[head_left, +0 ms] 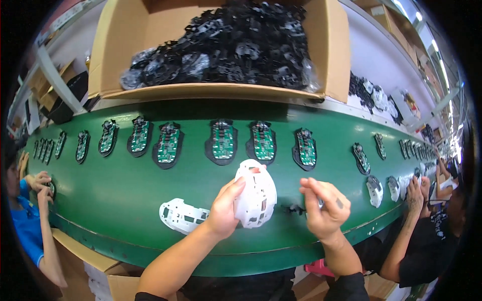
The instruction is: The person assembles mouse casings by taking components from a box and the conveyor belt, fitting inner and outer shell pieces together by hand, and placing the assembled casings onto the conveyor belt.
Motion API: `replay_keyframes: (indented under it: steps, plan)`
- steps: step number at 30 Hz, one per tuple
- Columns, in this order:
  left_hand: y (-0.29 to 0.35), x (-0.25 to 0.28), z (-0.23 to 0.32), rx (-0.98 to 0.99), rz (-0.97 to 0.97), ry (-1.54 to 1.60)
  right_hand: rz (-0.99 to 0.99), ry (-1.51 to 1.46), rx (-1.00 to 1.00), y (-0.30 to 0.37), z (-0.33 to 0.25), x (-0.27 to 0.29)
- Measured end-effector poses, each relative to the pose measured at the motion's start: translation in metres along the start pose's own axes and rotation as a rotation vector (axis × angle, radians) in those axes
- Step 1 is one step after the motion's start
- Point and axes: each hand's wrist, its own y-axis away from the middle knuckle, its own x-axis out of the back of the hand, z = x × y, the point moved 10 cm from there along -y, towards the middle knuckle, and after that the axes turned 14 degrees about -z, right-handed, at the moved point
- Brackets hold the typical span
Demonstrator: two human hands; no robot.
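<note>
My left hand (pixel 224 210) grips a white plastic mouse shell (pixel 257 195) and holds it up over the green belt. Slots and holes show across the shell. To its right is my right hand (pixel 325 208), raised above the belt with its fingers bent together toward the thumb. Whatever small thing it may hold is mostly hidden by the fingers. Just left of that hand, a small black part (pixel 292 208) lies on the belt. Another white shell (pixel 182 214) rests left of my left hand, partly covered by my forearm.
Black mouse bases with green circuit boards (pixel 222 142) line the green belt (pixel 125 195). Beyond it stands a cardboard box (pixel 331 55) heaped with black plastic parts (pixel 241 50). Co-workers' hands (pixel 39 183) are at the left, others (pixel 415 193) at the right beside white-shelled mice (pixel 374 191).
</note>
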Motion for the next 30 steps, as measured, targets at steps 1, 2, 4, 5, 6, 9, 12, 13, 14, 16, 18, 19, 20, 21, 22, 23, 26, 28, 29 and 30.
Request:
replay_keyframes:
  steps: [1, 2, 4, 5, 6, 9, 12, 13, 14, 16, 18, 19, 20, 21, 22, 23, 26, 28, 29, 30]
  plan:
    - [0.002, -0.006, -0.013, 0.084, -0.002, 0.102, -0.017, -0.052, -0.013, 0.004, 0.004, -0.006]
    - [0.002, -0.012, -0.018, 0.101, 0.000, 0.097, -0.034, -0.103, -0.026, 0.007, 0.006, -0.013]
    - [0.008, -0.018, -0.014, 0.066, 0.061, -0.254, -0.116, -0.030, 0.033, -0.002, -0.007, -0.018]
    - [0.007, -0.024, -0.005, 0.044, 0.025, -0.274, -0.101, -0.042, 0.015, -0.001, 0.000, -0.013]
    - [0.009, -0.022, 0.002, 0.024, 0.019, -0.354, -0.081, -0.048, 0.020, -0.002, 0.006, -0.008]
    - [0.012, -0.003, 0.013, -0.021, 0.100, -0.288, -0.174, -0.108, -0.050, -0.006, 0.026, -0.004]
    - [0.016, 0.010, 0.013, -0.062, 0.159, -0.235, -0.293, -0.086, -0.013, -0.010, 0.014, -0.009]
    - [0.018, 0.013, 0.015, -0.063, 0.177, -0.242, -0.338, 0.003, -0.053, -0.010, 0.009, -0.014]
    - [0.020, 0.016, 0.013, -0.071, 0.208, -0.207, -0.384, 0.104, -0.106, -0.006, 0.007, -0.017]
    - [0.021, 0.018, 0.009, -0.073, 0.253, -0.170, -0.451, 0.150, -0.113, -0.001, 0.007, -0.028]
    - [0.016, 0.012, 0.010, -0.073, 0.248, -0.161, -0.581, 0.320, -0.158, 0.006, 0.013, -0.050]
    - [0.015, 0.011, 0.015, -0.057, 0.206, -0.232, -0.554, 0.288, -0.149, 0.008, 0.013, -0.053]
    - [0.016, 0.014, 0.019, -0.052, 0.216, -0.233, -0.558, 0.277, -0.150, 0.011, 0.014, -0.054]
    - [0.016, 0.014, 0.033, -0.120, 0.185, -0.328, -0.521, 0.235, -0.155, 0.013, 0.015, -0.053]
    - [0.015, 0.009, 0.046, -0.187, 0.152, -0.423, -0.484, 0.193, -0.160, 0.013, 0.016, -0.051]
    - [0.017, 0.007, 0.054, -0.271, 0.181, -0.305, -0.465, 0.050, -0.181, 0.010, 0.015, -0.049]
    - [0.019, 0.009, 0.066, -0.333, 0.219, -0.520, -0.516, -0.324, -0.181, 0.014, 0.012, -0.063]
    - [0.018, 0.009, 0.062, -0.324, 0.171, -0.510, -0.594, -0.252, -0.175, 0.016, 0.012, -0.071]
    - [0.017, 0.004, 0.062, -0.315, 0.151, -0.627, -0.528, -0.093, -0.185, 0.013, 0.015, -0.065]
    - [0.016, -0.001, 0.061, -0.303, 0.130, -0.745, -0.459, 0.065, -0.195, 0.010, 0.017, -0.059]
